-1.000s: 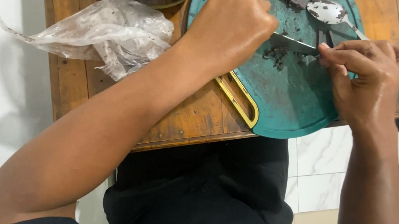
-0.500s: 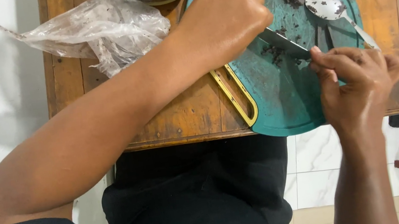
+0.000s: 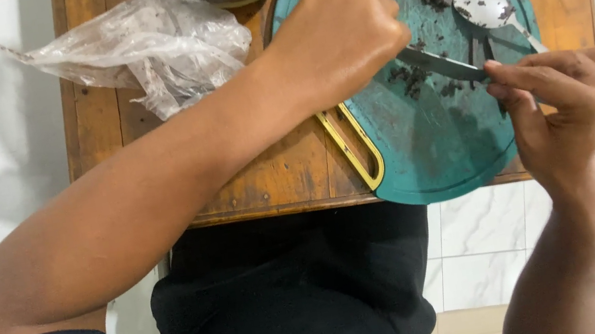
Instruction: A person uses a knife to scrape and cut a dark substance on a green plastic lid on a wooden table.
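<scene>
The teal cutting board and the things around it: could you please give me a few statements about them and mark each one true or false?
1. The left hand is closed in a fist around the handle of a knife. True.
2. The teal cutting board lies on a glass table. False: it lies on a wooden table, its near edge jutting past the table edge.
3. A metal spoon rests on the board. True.
4. The clear plastic bag sits on the board. False: it lies on the table, left of the board.
5. The right hand grips the spoon. False: its fingertips are at the knife tip, apart from the spoon.
</scene>
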